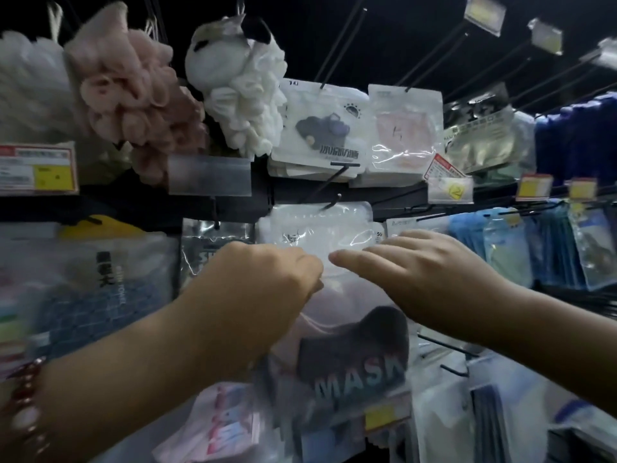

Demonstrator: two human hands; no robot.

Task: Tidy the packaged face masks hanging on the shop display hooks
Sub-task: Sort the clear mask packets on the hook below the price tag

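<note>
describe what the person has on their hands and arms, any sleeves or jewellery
Both forearms are bare as far as the frame shows, with no sleeves in view and no gloves. The left hand has a bracelet of dark red and pale pink beads at the wrist. The right hand shows no ring, watch or bracelet.

This is a shop aisle. Black display hooks (337,177) jut from a dark wall panel, each hung with packaged face masks (319,132). Yellow price tags (533,187) sit at the hook ends, a larger shelf label (36,168) hangs on the left, and bath sponges (133,91) dangle above.
</note>
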